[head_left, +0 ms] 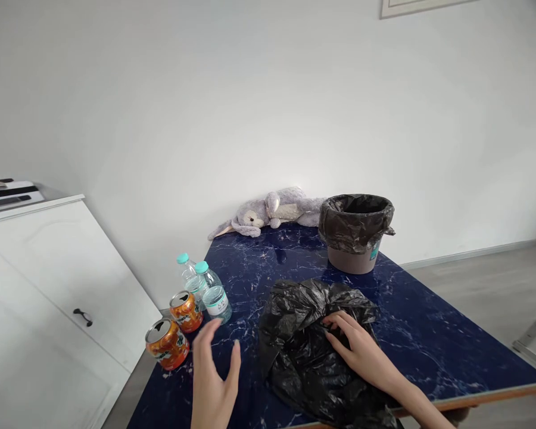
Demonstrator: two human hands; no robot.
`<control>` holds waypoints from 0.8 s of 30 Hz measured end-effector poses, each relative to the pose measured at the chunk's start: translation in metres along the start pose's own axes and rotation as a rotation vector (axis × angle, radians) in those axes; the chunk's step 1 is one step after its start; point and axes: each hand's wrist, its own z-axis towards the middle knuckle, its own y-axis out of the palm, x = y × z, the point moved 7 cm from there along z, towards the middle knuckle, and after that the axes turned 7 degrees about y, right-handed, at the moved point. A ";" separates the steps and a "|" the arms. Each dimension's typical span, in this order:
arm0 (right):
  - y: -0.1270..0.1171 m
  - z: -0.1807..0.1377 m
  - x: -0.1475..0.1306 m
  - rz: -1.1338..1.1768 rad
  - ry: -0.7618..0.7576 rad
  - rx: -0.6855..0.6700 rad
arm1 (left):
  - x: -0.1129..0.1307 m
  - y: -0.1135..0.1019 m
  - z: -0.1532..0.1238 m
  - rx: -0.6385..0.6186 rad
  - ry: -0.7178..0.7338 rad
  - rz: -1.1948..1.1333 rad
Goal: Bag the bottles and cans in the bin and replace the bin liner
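On the blue marbled table (250, 268), a crumpled black garbage bag (295, 351) lies in front of me with its mouth spread. My right hand (361, 351) is at the bag's opening, fingers curled and thumb close to them, with black plastic between. My left hand (214, 375) hovers left of the bag, thumb and fingers apart, holding nothing. Nearest to it are two opened orange soda cans, the front can (167, 344) and the rear can (186, 311). Just behind stand two clear bottles with turquoise caps, the right bottle (215, 295) and the left bottle (193, 280).
A grey trash bin (351, 261) lined with a dark bag stands at the table's right rear. Against the wall lies a grey plush rabbit (268, 210). To the left is a white cabinet (49, 298) with a dark handle. The table's right edge borders the floor.
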 end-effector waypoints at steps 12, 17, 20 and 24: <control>-0.002 0.000 0.000 -0.011 -0.014 0.031 | -0.058 0.042 0.027 -0.254 -0.169 -0.151; -0.002 0.000 0.000 -0.008 -0.011 0.038 | -0.063 0.035 0.026 -0.211 -0.137 -0.163; -0.002 -0.004 -0.002 0.006 -0.001 0.009 | -0.050 0.034 0.020 -0.257 -0.105 -0.164; -0.006 -0.015 -0.011 0.011 0.007 -0.041 | -0.013 0.045 0.006 -0.401 0.043 -0.147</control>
